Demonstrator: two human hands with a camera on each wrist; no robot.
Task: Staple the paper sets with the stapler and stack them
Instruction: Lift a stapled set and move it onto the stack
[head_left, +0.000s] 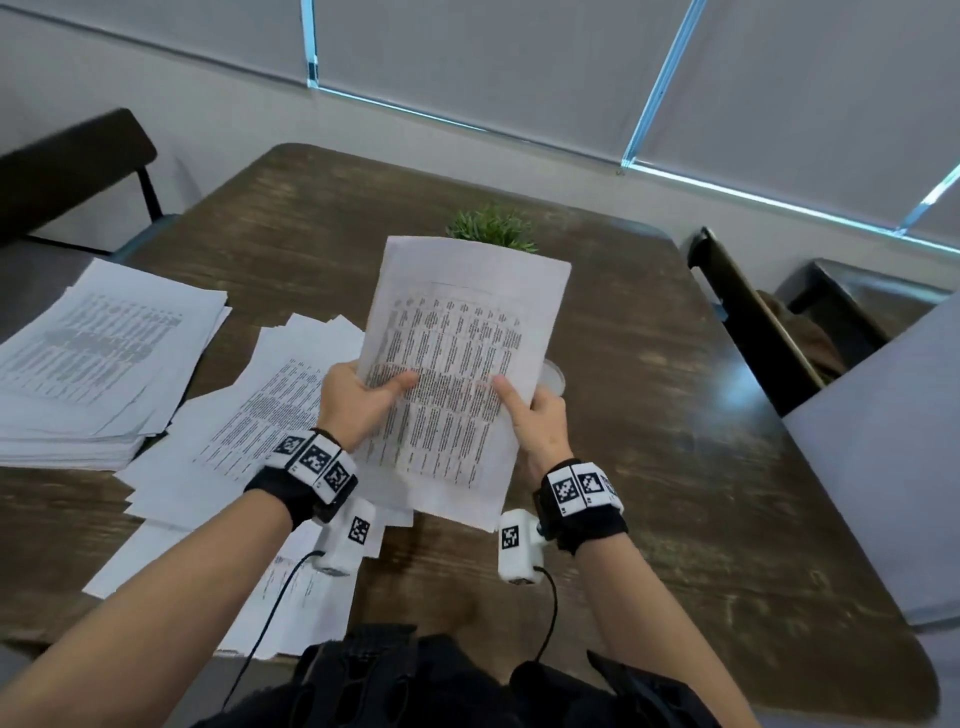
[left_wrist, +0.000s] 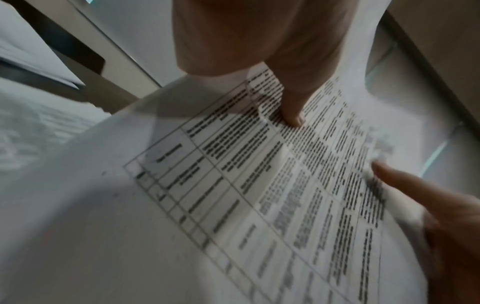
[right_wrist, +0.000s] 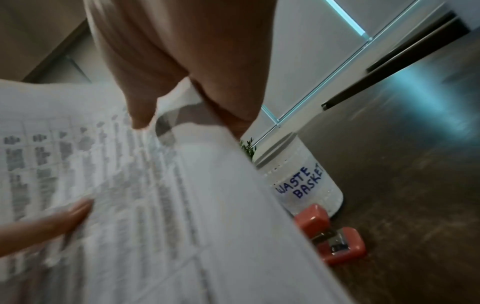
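I hold a set of printed sheets (head_left: 457, 364) up above the table, tilted toward me. My left hand (head_left: 358, 397) grips its left edge, thumb on the printed table (left_wrist: 291, 115). On the right edge, my right hand (head_left: 535, 415) pinches the paper set (right_wrist: 182, 195), thumb on the front and fingers behind. A red stapler (right_wrist: 335, 240) lies on the table under the sheets' right edge, hidden in the head view. Loose printed sheets (head_left: 249, 431) are spread to the left, with a taller paper stack (head_left: 88, 369) beyond them.
A clear plastic cup labelled WASTE BASKET (right_wrist: 303, 185) stands beside the stapler. A small green plant (head_left: 493, 228) sits behind the held paper. Dark chairs (head_left: 748, 317) stand at the table's sides. The wooden table (head_left: 675, 415) is bare on the right.
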